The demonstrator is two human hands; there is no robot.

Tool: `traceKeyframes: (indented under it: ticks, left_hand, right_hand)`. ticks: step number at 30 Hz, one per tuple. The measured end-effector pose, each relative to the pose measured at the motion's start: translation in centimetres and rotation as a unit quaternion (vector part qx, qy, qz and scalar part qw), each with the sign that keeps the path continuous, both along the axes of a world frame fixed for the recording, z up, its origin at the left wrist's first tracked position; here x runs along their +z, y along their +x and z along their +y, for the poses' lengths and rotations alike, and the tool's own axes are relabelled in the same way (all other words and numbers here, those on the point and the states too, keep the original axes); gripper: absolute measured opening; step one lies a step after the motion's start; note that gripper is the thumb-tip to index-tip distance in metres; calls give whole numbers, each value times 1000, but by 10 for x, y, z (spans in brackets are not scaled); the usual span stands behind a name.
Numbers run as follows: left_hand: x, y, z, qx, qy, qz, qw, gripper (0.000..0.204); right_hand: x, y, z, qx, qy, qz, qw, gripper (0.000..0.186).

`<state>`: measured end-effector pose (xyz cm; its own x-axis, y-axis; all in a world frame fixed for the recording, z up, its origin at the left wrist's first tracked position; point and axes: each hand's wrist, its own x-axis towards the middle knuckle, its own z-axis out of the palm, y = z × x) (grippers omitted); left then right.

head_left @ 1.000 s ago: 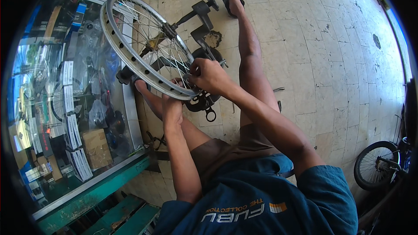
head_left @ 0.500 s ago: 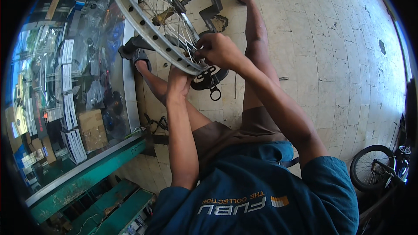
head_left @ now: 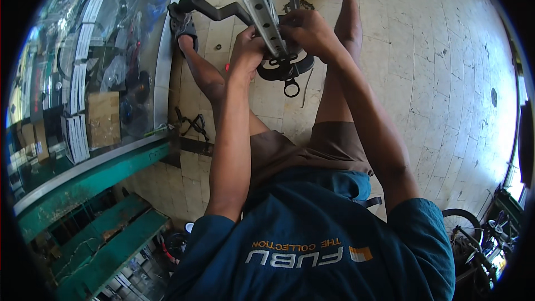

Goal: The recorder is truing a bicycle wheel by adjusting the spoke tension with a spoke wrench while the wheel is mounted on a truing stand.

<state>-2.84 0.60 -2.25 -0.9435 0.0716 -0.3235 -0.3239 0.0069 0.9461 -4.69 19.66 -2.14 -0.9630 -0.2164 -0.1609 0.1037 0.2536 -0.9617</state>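
Note:
A silver wheel rim with dark holes (head_left: 253, 3) stands upright in a black truing stand (head_left: 223, 11), now seen nearly edge-on between my legs. My left hand (head_left: 247, 56) grips the lower rim from its left side. My right hand (head_left: 312, 33) is at the rim's right side with fingers bent and closed; its fingertips are behind the rim, so what they pinch is hidden. Below both hands are the stand's dark base and a black ring-shaped fitting (head_left: 291, 88).
A glass display case (head_left: 103, 117) of boxes and bagged parts runs along the left, above a green bench (head_left: 111, 245). Black metal parts (head_left: 189, 125) lie on the tiled floor (head_left: 423, 78). Bicycles (head_left: 465, 226) are at the lower right, and my sandalled feet (head_left: 184, 33) flank the stand.
The wheel has swung from an angled side view to nearly edge-on. Wheel, stand and both my hands sit higher in the picture than before, as does the surrounding scene.

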Motion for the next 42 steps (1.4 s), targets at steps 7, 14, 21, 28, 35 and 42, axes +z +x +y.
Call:
traceKeyframes:
  ticks: [7, 14, 21, 28, 35, 42]
  left_hand:
    - [-10, 2, 7, 20, -13, 46, 999, 21]
    - [-2, 2, 2, 20, 59, 8, 998, 22]
    - [-7, 4, 4, 9, 14, 8, 1000, 16]
    - [-13, 6, 15, 30, -61, 61, 996, 19]
    - [-7, 12, 17, 43, -78, 38, 995, 21]
    - [-8, 17, 23, 85, -193, 65, 975, 15]
  right_hand:
    - [4, 2, 0, -12, -19, -9, 1000, 27]
    - [19, 8, -3, -22, -65, -41, 997, 26]
    - [-5, 8, -5, -24, -52, -14, 998, 24]
    - [-1, 10, -5, -38, -10, -14, 999, 22]
    - [5, 15, -7, -48, -29, -12, 998, 20]
    - [-1, 8, -6, -56, -60, -59, 995, 20]
